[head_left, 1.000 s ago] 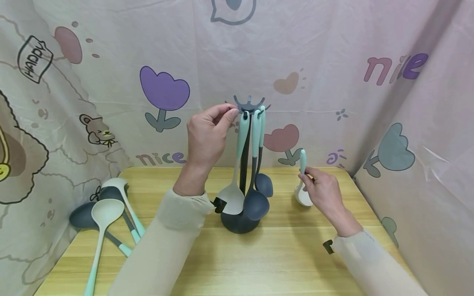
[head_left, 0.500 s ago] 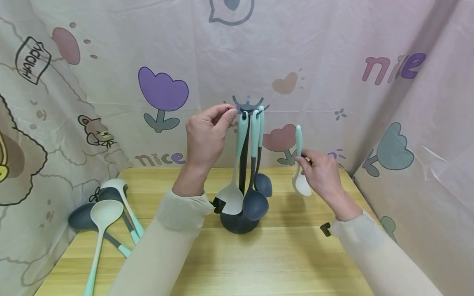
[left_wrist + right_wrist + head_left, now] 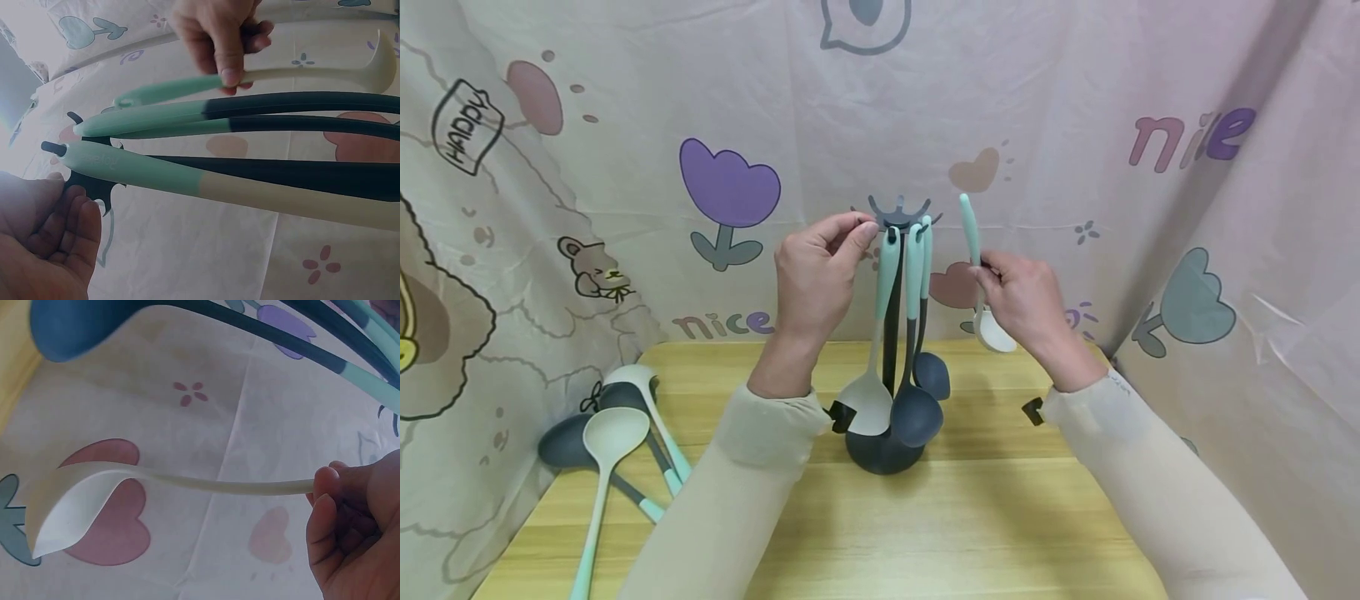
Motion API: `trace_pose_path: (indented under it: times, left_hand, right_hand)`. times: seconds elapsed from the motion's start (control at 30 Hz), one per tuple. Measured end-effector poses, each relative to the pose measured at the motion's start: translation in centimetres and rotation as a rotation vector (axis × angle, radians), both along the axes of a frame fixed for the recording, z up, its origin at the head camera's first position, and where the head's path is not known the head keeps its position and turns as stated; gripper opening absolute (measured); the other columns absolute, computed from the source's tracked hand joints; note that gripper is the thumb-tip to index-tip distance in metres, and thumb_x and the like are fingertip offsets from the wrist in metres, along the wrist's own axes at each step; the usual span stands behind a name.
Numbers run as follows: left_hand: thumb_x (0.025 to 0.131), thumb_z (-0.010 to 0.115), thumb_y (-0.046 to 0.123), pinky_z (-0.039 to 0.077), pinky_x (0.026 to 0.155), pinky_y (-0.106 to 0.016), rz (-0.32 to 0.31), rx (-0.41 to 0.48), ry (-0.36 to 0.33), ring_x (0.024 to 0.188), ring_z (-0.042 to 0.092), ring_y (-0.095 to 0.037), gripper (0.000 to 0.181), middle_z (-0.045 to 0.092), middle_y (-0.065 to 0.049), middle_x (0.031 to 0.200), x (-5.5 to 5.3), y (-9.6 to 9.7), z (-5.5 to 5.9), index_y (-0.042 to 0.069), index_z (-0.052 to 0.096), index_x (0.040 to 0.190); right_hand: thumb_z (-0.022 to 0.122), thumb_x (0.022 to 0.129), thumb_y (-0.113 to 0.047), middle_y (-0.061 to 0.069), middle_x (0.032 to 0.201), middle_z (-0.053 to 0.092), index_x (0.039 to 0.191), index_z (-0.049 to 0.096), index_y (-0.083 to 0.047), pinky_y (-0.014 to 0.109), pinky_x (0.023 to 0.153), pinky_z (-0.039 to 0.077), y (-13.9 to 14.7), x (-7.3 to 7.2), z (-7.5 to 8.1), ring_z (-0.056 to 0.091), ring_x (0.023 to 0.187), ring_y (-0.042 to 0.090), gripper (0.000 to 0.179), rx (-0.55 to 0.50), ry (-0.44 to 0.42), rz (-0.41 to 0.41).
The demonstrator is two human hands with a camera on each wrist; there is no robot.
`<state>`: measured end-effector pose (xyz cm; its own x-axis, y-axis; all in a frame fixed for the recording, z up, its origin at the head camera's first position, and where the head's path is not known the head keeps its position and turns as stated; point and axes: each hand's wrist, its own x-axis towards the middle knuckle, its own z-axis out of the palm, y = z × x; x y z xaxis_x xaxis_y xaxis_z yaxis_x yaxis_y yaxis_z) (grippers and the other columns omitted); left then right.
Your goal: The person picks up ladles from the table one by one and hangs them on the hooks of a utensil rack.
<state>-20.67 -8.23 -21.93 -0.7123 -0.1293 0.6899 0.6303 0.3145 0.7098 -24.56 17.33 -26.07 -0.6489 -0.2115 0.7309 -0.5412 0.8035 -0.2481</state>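
Right hand (image 3: 1026,298) pinching a smooth, curved ladle (image 3: 78,500), left hand (image 3: 816,275) pinching a pronged rack (image 3: 902,217).

This is a screened-off tabletop space, the kind of room unclear, shown by cartoon-printed cloth (image 3: 857,108) hanging behind the fingers (image 3: 838,225) and to either side, and a wood-grain table (image 3: 992,517) below them.

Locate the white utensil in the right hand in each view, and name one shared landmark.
Head: The white utensil is right of centre, mint end up, bowl below the right hand.
Left wrist: The white utensil crosses the upper part, bowl at the right edge.
Right wrist: The white utensil crosses the lower half, bowl at left; mint end not visible.
Shared landmark: the right hand gripping it, top centre from the left wrist, lower right from its own.
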Motion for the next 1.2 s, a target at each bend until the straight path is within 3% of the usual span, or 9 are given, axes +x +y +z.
trace_pose_path:
  times: [0.13, 0.3, 0.53, 0.8, 1.0, 1.2]
  left_hand:
    - [0.099, 0.076, 0.019, 0.057, 0.069, -0.022, -0.003, 0.001, 0.003, 0.081, 0.073, -0.024, 0.019, 0.078, -0.01, 0.093, 0.0, 0.0, 0.0, 0.003, 0.081, 0.11]
    - [0.099, 0.076, 0.018, 0.057, 0.069, -0.022, -0.011, 0.002, 0.0, 0.079, 0.072, -0.016, 0.019, 0.079, -0.012, 0.095, 0.0, 0.1, 0.0, 0.004, 0.081, 0.11]
    - [0.099, 0.076, 0.018, 0.056, 0.067, -0.021, -0.016, 0.007, 0.001, 0.082, 0.074, -0.026, 0.019, 0.079, -0.01, 0.094, -0.1, 0.1, 0.0, 0.003, 0.081, 0.11]
    - [0.099, 0.076, 0.019, 0.056, 0.067, -0.022, -0.013, 0.005, 0.002, 0.08, 0.073, -0.022, 0.019, 0.078, -0.009, 0.092, -0.1, 0.1, 0.0, 0.004, 0.081, 0.11]
    - [0.1, 0.076, 0.02, 0.056, 0.067, -0.022, -0.008, 0.005, -0.002, 0.08, 0.073, -0.024, 0.019, 0.078, -0.008, 0.091, -0.1, 0.1, 0.0, 0.004, 0.081, 0.109]
    - [0.1, 0.076, 0.02, 0.056, 0.068, -0.022, -0.008, 0.008, -0.008, 0.079, 0.072, -0.021, 0.019, 0.078, -0.008, 0.09, -0.1, 0.0, -0.1, 0.004, 0.081, 0.109]
  right_hand:
    - [0.074, 0.099, -0.012, 0.015, 0.086, 0.079, 0.103, 0.08, -0.002, 0.047, 0.064, 0.054, -0.8, -0.7, 0.7, 0.07, 0.07, 0.033, 0.012, 0.01, -0.013, 0.009]
    - [0.074, 0.099, -0.01, 0.016, 0.097, 0.08, 0.103, 0.08, -0.002, 0.05, 0.073, 0.06, -1.5, -1.2, 1.1, 0.077, 0.086, 0.036, 0.011, 0.025, -0.047, 0.022]
    - [0.072, 0.099, -0.008, 0.015, 0.093, 0.08, 0.097, 0.08, -0.002, 0.049, 0.071, 0.059, -2.0, -1.4, 1.3, 0.076, 0.08, 0.035, 0.009, 0.048, -0.046, 0.03]
    - [0.073, 0.097, -0.005, 0.012, 0.087, 0.08, 0.09, 0.079, -0.004, 0.047, 0.067, 0.058, -2.5, -1.4, 1.1, 0.076, 0.076, 0.031, 0.009, 0.067, -0.08, 0.039]
    - [0.071, 0.097, -0.002, 0.013, 0.093, 0.081, 0.096, 0.08, -0.004, 0.048, 0.072, 0.061, -2.9, -1.2, 0.6, 0.078, 0.085, 0.033, 0.01, 0.071, -0.094, 0.059]
    - [0.072, 0.1, -0.01, 0.007, 0.072, 0.075, 0.094, 0.08, -0.006, 0.038, 0.065, 0.055, -3.6, -0.9, 0.0, 0.068, 0.066, 0.022, 0.011, 0.037, -0.16, 0.104]
